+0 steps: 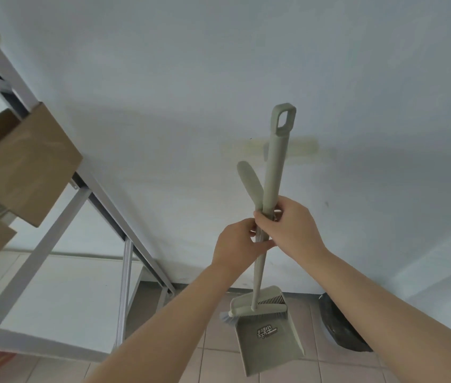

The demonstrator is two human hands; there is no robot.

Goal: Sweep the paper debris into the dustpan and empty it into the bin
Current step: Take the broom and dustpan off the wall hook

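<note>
A pale green broom and dustpan set stands upright against the wall, in the middle of the view. The dustpan (267,341) hangs with its mouth down over the tiled floor, and the broom head (249,310) is clipped across its top. The long handle with a loop end (275,167) and a shorter handle (249,181) cross just above my hands. My left hand (239,241) grips the handles from the left. My right hand (290,228) grips them a little higher from the right. No paper debris is in view.
A grey metal shelf rack (61,217) stands at the left with cardboard boxes (22,164) on it. A dark bin bag (340,324) lies on the floor by the wall, right of the dustpan. The floor has beige tiles (216,360).
</note>
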